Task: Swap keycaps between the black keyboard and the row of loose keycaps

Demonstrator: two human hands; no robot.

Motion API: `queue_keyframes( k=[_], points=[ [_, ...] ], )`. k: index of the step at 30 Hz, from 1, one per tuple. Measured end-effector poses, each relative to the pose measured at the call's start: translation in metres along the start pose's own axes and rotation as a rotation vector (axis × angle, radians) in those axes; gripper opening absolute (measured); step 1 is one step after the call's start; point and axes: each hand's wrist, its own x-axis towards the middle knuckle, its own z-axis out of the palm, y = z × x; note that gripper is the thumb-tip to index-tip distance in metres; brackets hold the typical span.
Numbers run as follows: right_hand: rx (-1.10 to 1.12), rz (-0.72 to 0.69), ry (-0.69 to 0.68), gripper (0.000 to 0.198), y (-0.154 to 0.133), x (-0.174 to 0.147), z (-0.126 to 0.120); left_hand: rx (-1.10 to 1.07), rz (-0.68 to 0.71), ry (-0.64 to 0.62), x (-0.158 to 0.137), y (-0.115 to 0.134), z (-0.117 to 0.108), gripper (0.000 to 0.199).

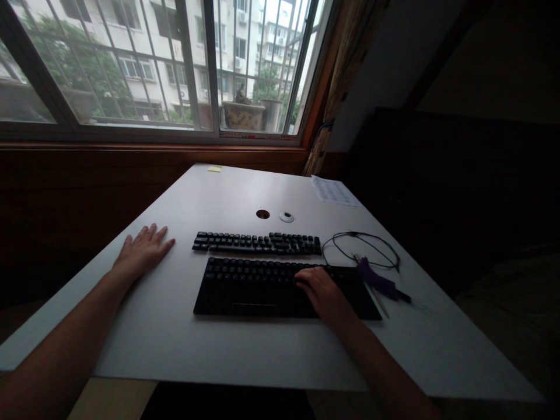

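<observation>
My left hand (142, 251) lies flat on the white table with its fingers spread, holding nothing. My right hand (321, 286) rests over the black keyboard (254, 294), its fingers bent and drawn together at the right end of the rows of keys. Anything between those fingertips is too small or hidden to make out. Just behind the keyboard, loose black keycaps (236, 240) stand in rows on the tabletop. The keyboard's right part shows a plain dark surface, partly covered by my forearm and hand.
A black cable (389, 242) lies coiled at the right. Beside the keyboard are a purple object (380, 284) with thin wires and a slim pen-like stick (380, 302). A round cable hole (263, 214), its white cover (286, 217), printed paper (335, 191) and yellow notes (214, 169) are farther back.
</observation>
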Motion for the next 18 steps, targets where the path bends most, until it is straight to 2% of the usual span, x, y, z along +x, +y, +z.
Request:
queue_keyframes(
  k=[9,18],
  points=[
    [0.002,-0.053,-0.028,0.020,-0.0074,0.0034,-0.0043,-0.017,0.006,0.009,-0.0016,-0.0002,-0.0004,0.081],
    [-0.032,-0.013,-0.030,0.020,-0.0102,0.0005,-0.0057,0.004,-0.007,-0.008,-0.0012,0.0010,-0.0022,0.082]
  ],
)
